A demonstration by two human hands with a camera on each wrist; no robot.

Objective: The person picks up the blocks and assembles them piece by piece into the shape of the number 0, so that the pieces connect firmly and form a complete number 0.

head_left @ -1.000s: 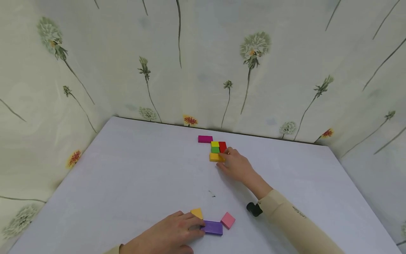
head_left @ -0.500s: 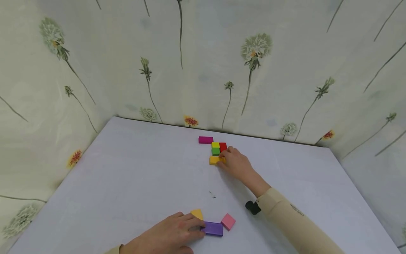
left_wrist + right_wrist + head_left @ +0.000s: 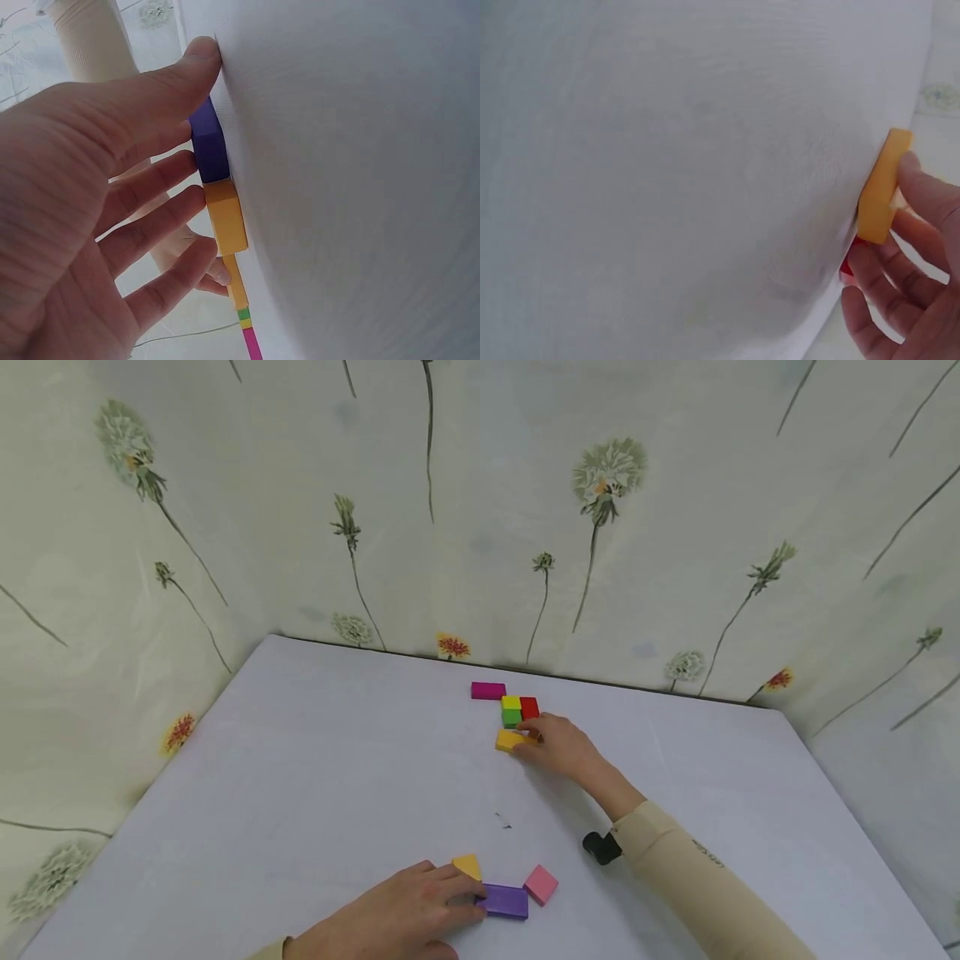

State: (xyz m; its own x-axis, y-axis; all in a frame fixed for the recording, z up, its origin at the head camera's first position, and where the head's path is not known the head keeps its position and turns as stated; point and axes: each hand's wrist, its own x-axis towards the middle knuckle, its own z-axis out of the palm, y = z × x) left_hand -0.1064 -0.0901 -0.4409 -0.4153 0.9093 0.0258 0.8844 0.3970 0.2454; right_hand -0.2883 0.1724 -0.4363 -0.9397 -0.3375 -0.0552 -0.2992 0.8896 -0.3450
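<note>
With right hand (image 3: 558, 747), pinching the long orange block (image 3: 510, 741) by its right end. Block at the far middle of the white surface (image 3: 337, 777), turned a bit aslant. Just past it on the far side, a green block (image 3: 512, 718), then a yellow block (image 3: 511, 702) right behind, with a red block (image 3: 528, 706) snug on their right. Off to the far left of those, a magenta block (image 3: 488, 691). With left hand (image 3: 408, 910), fingers spread out, touching the left end of a purple block (image 3: 504, 902) on the near side. Beside those fingers, a yellow-orange block (image 3: 467, 865), partly hidden. By the purple block's right end, a pink block (image 3: 542, 885), turned like a diamond. Next to the right sleeve (image 3: 675, 860), a small black thing (image 3: 600, 847). Behind it all, pale cloth (image 3: 480, 585) with flowers.
</note>
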